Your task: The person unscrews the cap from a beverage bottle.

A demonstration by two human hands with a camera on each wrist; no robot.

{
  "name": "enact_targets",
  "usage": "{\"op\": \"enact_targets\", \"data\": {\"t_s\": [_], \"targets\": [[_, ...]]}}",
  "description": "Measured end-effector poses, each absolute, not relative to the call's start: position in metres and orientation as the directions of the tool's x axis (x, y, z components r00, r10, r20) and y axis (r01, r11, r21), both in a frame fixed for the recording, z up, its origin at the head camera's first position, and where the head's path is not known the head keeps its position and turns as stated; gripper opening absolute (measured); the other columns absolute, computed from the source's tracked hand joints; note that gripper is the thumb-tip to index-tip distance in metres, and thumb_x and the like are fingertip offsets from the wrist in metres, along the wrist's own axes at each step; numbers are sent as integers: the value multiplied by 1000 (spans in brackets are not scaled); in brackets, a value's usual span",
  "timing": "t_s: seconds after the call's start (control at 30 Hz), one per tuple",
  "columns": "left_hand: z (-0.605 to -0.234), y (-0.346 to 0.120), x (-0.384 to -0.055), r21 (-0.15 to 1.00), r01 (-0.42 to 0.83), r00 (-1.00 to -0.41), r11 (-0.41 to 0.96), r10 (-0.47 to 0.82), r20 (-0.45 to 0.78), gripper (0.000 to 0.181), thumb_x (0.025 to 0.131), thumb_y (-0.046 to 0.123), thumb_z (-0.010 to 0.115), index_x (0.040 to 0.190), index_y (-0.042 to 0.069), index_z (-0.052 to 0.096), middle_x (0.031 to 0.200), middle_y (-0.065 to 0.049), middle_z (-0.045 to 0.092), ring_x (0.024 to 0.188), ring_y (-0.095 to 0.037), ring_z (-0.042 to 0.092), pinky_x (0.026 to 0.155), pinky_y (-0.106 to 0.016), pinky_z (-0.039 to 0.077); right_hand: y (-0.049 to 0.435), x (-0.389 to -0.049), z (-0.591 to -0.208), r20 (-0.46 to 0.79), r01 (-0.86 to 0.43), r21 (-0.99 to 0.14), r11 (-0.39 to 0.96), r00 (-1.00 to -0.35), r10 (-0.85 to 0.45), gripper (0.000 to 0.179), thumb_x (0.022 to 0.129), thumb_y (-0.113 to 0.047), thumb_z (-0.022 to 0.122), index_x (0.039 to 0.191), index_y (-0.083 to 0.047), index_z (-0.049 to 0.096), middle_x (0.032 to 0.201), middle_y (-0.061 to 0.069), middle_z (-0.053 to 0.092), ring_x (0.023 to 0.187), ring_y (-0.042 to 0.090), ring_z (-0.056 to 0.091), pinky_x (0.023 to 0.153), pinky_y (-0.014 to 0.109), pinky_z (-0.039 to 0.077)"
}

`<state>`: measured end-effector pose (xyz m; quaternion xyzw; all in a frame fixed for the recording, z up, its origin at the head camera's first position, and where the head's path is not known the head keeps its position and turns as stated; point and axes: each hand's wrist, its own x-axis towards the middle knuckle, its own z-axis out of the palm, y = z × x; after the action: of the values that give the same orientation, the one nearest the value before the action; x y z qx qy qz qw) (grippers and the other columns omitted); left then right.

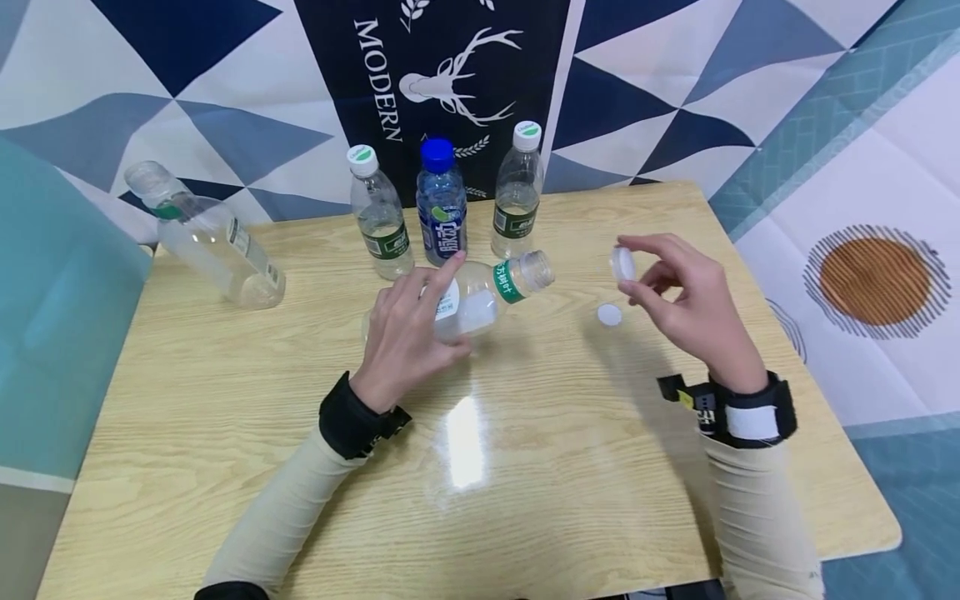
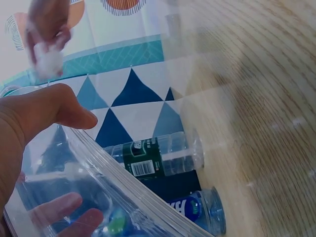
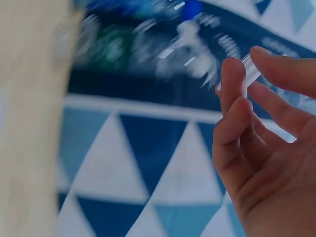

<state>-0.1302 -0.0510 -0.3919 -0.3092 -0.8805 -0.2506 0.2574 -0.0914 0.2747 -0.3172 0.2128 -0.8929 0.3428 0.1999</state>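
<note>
My left hand (image 1: 405, 329) grips a clear, uncapped plastic bottle (image 1: 480, 304) with a green neck band. The bottle is tilted over the middle of the table, its mouth pointing right. Up close in the left wrist view, the thumb lies across the clear bottle wall (image 2: 94, 163) and fingers show through it. Off to the right, my right hand (image 1: 686, 292) pinches a white bottle cap (image 1: 622, 263) between thumb and forefinger, apart from the bottle mouth. That cap (image 3: 252, 71) is seen edge-on in the right wrist view. Below it a white disc (image 1: 609, 314) lies on the table.
Along the back edge stand a white-capped bottle (image 1: 381, 221), a blue-capped bottle (image 1: 441, 204) and another white-capped bottle (image 1: 517, 196). A clear, uncapped bottle (image 1: 217, 242) is at the back left. Behind the wooden table (image 1: 525, 500) hangs a patterned cloth (image 1: 637, 83).
</note>
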Motion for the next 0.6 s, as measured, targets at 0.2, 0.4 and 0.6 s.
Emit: {"op": "enact_targets", "data": {"t_s": [0.2,0.4,0.6], "targets": [[-390,-53,-131,277,670,-673,688,406,618,114,50,44,83,149,24,33,103,-6,54,85,-22,50,68,-38,42,329,-101,-361,249,-264,-389,882,-952,-175,50,81,-9,72,129,-4,58,115,10,60,66,14,59,51,28,45],[-390,-52,-130,291,678,-667,675,399,629,112,50,44,83,148,23,33,102,-6,54,84,-21,50,68,-38,42,348,-108,-393,70,-190,-305,933,-982,-177,37,81,-14,70,116,-2,65,112,15,59,72,23,60,53,39,46],[-388,-53,-130,294,676,-668,676,393,632,113,50,45,83,149,24,32,102,-6,54,84,-21,50,67,-37,43,352,-111,-408,42,-194,-290,937,-981,-190,35,82,-17,70,114,-2,67,110,18,58,80,30,57,60,44,45]]}}
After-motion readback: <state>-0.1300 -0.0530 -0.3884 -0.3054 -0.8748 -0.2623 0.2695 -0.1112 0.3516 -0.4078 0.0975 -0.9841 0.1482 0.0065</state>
